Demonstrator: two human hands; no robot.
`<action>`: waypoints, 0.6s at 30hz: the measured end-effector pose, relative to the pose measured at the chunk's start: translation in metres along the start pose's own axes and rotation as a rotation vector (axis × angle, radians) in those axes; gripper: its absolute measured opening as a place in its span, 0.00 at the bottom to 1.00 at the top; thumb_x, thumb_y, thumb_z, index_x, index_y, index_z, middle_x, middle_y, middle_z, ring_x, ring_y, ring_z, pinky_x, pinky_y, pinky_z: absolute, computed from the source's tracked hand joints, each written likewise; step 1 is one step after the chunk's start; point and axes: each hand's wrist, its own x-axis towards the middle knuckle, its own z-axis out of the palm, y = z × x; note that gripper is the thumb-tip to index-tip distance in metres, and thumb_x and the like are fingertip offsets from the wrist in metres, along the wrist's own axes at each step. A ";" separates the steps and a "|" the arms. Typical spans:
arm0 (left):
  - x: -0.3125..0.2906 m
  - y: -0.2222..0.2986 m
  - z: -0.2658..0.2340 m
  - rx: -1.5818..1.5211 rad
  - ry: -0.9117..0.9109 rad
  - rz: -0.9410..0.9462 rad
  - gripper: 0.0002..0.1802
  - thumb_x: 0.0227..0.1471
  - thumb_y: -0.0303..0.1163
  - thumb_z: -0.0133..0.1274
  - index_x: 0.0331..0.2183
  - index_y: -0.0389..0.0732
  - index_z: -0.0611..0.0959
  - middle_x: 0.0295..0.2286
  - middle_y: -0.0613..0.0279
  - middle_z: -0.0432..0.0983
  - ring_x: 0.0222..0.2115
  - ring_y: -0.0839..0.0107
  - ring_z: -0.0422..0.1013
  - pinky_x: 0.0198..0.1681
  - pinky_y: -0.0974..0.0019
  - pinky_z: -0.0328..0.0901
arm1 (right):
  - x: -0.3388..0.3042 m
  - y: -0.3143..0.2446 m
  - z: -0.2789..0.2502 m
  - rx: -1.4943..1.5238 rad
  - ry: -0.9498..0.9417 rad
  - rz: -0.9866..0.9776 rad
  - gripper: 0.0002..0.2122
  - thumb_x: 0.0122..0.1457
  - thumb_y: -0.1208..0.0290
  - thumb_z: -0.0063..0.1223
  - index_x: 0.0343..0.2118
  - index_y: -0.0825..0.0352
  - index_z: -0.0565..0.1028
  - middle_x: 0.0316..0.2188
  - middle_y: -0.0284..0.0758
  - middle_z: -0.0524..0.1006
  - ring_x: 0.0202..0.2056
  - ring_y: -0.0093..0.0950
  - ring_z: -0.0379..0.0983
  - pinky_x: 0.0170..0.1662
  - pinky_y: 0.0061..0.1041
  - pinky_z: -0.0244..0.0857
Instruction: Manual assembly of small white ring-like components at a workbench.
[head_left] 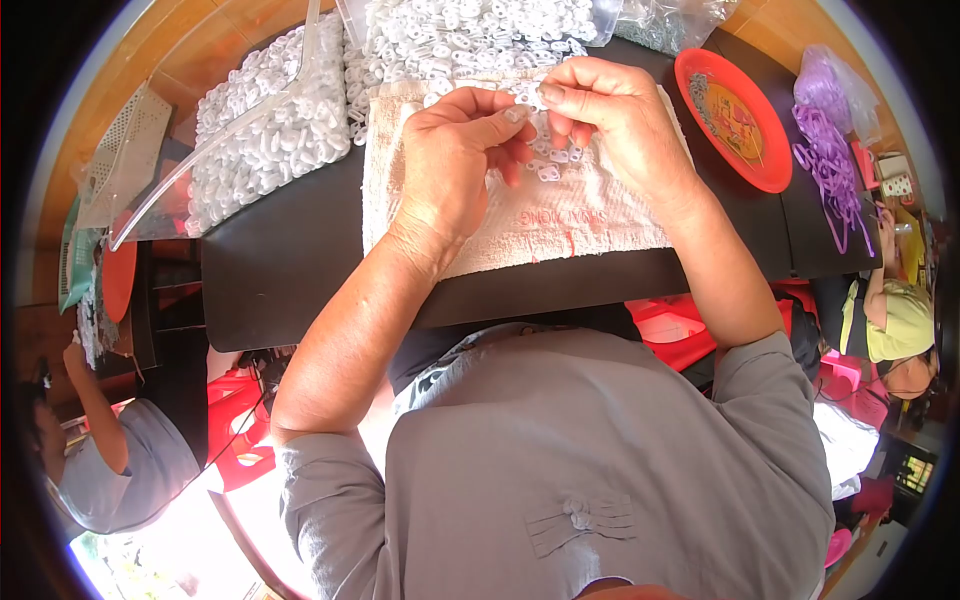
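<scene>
Over a pale towel (570, 215), my left hand (450, 150) and my right hand (625, 125) are raised close together, fingertips almost meeting. Each hand is closed in a pinch, thumb against forefinger. Whatever sits between the fingertips is too small to make out. Just beneath them, several small white plastic ring-shaped pieces (548, 172) lie loose on the towel. Beyond the hands spreads a large heap of similar white pieces (450, 45), partly hidden by my fingers at its near edge.
At the left stands a clear bag of white oval pieces (275, 130). A red oval tray (768, 172) holding small grey metal bits is on the right of the black table (290, 270), near purple ribbon (835, 170). Other people (135, 460) sit at both sides.
</scene>
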 end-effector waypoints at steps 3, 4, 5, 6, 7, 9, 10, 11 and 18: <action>-0.001 0.000 0.000 0.016 0.001 0.007 0.04 0.53 0.22 0.53 0.32 0.32 0.77 0.23 0.56 0.77 0.19 0.72 0.72 0.19 0.72 0.64 | 0.001 0.002 -0.001 -0.010 0.003 -0.019 0.09 0.59 0.68 0.53 0.32 0.70 0.78 0.20 0.28 0.73 0.24 0.16 0.68 0.28 0.15 0.57; -0.001 0.000 0.001 0.020 0.007 0.008 0.04 0.52 0.22 0.53 0.32 0.32 0.77 0.23 0.56 0.77 0.19 0.72 0.72 0.19 0.73 0.63 | 0.001 0.002 -0.001 -0.010 0.003 -0.018 0.09 0.59 0.68 0.53 0.32 0.70 0.78 0.20 0.28 0.73 0.24 0.16 0.68 0.28 0.15 0.57; -0.001 0.000 0.001 0.020 0.007 0.008 0.04 0.52 0.22 0.53 0.32 0.32 0.77 0.23 0.56 0.77 0.19 0.72 0.72 0.19 0.73 0.63 | 0.000 0.001 -0.001 -0.014 0.004 -0.019 0.09 0.59 0.68 0.53 0.32 0.70 0.78 0.20 0.28 0.73 0.24 0.16 0.68 0.28 0.15 0.58; -0.001 0.001 0.001 0.029 0.013 0.009 0.04 0.52 0.22 0.53 0.32 0.32 0.77 0.23 0.56 0.77 0.19 0.72 0.72 0.19 0.72 0.63 | 0.000 0.000 -0.001 -0.018 0.005 -0.019 0.09 0.59 0.68 0.53 0.32 0.70 0.78 0.20 0.28 0.73 0.24 0.16 0.68 0.28 0.15 0.58; -0.002 0.001 0.002 0.039 0.019 0.009 0.04 0.52 0.22 0.53 0.32 0.32 0.77 0.23 0.56 0.77 0.19 0.73 0.71 0.19 0.72 0.63 | 0.000 0.000 -0.001 -0.018 0.004 -0.019 0.09 0.59 0.68 0.53 0.32 0.70 0.78 0.20 0.28 0.73 0.24 0.16 0.68 0.28 0.15 0.58; -0.001 0.000 0.001 0.037 0.016 0.014 0.04 0.52 0.22 0.53 0.31 0.32 0.77 0.23 0.56 0.77 0.19 0.73 0.71 0.19 0.72 0.63 | 0.000 0.000 0.000 -0.026 0.004 -0.013 0.09 0.59 0.68 0.53 0.31 0.69 0.78 0.20 0.28 0.73 0.24 0.15 0.67 0.28 0.15 0.58; -0.001 -0.001 0.001 0.036 0.011 0.019 0.04 0.52 0.23 0.53 0.31 0.32 0.77 0.23 0.56 0.77 0.19 0.73 0.71 0.19 0.72 0.63 | 0.000 0.000 0.000 -0.026 0.003 -0.013 0.09 0.59 0.68 0.53 0.31 0.69 0.78 0.20 0.28 0.73 0.24 0.15 0.67 0.28 0.15 0.58; -0.002 0.000 0.001 0.035 0.011 0.019 0.04 0.52 0.23 0.53 0.31 0.32 0.77 0.23 0.56 0.77 0.19 0.73 0.71 0.19 0.72 0.63 | 0.000 0.000 0.000 -0.026 0.003 -0.013 0.09 0.59 0.68 0.53 0.31 0.69 0.78 0.20 0.28 0.73 0.23 0.15 0.67 0.28 0.15 0.57; -0.004 0.002 0.003 0.036 0.033 0.005 0.04 0.52 0.23 0.53 0.31 0.32 0.77 0.23 0.58 0.77 0.19 0.73 0.71 0.19 0.73 0.63 | -0.001 -0.003 0.001 -0.075 -0.013 -0.021 0.09 0.59 0.67 0.53 0.30 0.68 0.78 0.19 0.28 0.73 0.23 0.15 0.66 0.28 0.15 0.57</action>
